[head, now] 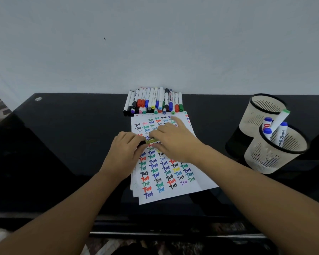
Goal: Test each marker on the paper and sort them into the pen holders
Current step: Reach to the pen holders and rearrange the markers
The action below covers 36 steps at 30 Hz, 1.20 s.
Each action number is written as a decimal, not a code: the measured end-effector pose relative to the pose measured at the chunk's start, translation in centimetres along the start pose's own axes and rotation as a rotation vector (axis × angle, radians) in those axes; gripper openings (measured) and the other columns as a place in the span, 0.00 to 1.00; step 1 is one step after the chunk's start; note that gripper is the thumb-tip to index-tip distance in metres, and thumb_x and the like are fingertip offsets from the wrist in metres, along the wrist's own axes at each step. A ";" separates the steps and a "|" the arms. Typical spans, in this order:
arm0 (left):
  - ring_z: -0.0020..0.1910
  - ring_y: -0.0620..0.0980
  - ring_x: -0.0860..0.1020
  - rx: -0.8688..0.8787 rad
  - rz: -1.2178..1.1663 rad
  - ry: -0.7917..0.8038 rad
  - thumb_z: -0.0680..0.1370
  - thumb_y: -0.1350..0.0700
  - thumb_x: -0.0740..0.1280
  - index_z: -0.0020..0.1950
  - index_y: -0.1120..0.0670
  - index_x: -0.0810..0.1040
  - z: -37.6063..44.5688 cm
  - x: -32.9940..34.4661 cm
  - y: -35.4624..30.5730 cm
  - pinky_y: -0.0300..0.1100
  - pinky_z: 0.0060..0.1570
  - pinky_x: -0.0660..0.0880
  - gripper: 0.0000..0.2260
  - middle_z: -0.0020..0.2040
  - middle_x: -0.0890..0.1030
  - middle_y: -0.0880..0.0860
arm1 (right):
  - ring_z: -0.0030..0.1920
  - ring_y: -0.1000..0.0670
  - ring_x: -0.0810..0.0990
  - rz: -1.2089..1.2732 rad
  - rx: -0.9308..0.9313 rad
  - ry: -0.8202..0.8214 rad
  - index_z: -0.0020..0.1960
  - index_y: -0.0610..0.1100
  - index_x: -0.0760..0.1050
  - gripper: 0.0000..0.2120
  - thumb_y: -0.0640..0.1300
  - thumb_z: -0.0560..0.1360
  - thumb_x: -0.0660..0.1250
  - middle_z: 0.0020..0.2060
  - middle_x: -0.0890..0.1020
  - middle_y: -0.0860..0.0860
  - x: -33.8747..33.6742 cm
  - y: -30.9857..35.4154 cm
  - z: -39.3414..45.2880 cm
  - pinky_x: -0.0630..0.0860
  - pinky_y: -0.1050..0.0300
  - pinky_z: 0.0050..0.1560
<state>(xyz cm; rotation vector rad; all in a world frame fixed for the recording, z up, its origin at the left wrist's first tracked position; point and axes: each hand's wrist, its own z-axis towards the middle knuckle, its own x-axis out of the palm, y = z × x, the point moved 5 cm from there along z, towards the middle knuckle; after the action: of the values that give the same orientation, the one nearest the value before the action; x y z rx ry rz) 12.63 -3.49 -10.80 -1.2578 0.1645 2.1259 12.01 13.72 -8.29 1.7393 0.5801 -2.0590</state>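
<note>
While both hands met over the middle of the paper (166, 183), the left hand (126, 153) and the right hand (170, 142) each pinched one end of a dark marker with a yellow label (151, 141), so I judged the cap was being pulled off or pushed on. If it was coming off, the next move called for writing in a free spot. The sheet was nearly full of coloured "Test" words. To the right, the near holder (254, 159) kept four markers; the far holder (247, 115) looked empty. Beyond the paper, the untested row (153, 101) lay against the wall.

Both hands hold one marker (150, 141) above the paper (175, 188).
The left hand (124, 153) grips its dark end; the right hand (171, 139) grips the other.
</note>
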 end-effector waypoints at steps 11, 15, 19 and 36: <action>0.50 0.49 0.74 0.025 0.004 -0.021 0.81 0.48 0.67 0.61 0.54 0.82 -0.1 0.4 0.4 0.43 0.52 0.65 0.14 0.50 0.83 0.48 | 0.51 0.48 0.76 0.107 0.008 0.084 0.69 0.52 0.71 0.19 0.60 0.86 0.50 0.53 0.78 0.51 1.2 -0.3 0.3 0.75 0.48 0.53; 0.50 0.50 0.75 0.047 0.002 -0.028 0.81 0.50 0.69 0.59 0.54 0.83 -0.2 0.5 0.5 0.43 0.54 0.65 0.11 0.49 0.84 0.48 | 0.49 0.48 0.75 0.110 -0.013 0.077 0.65 0.50 0.71 0.16 0.56 0.87 0.52 0.51 0.77 0.51 1.0 0.1 0.6 0.74 0.48 0.51; 0.49 0.51 0.74 0.064 0.002 -0.062 0.81 0.47 0.64 0.58 0.54 0.83 -0.3 0.2 0.3 0.41 0.55 0.62 0.14 0.48 0.84 0.48 | 0.46 0.48 0.76 0.136 -0.010 0.121 0.62 0.51 0.70 0.14 0.55 0.87 0.50 0.47 0.77 0.52 1.0 0.5 0.6 0.77 0.45 0.47; 0.49 0.50 0.73 0.068 0.019 -0.024 0.81 0.45 0.63 0.57 0.55 0.83 -0.2 0.0 -0.1 0.40 0.53 0.62 0.16 0.47 0.84 0.48 | 0.36 0.53 0.78 -0.030 -0.037 0.104 0.61 0.58 0.72 0.18 0.65 0.85 0.48 0.37 0.79 0.54 -0.5 -0.3 0.5 0.69 0.57 0.31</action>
<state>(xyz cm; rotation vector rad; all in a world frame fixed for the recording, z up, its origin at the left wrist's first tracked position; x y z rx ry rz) 12.88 -3.49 -10.88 -1.1955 0.2375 2.1328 11.53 13.70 -7.66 1.8354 0.6745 -1.9737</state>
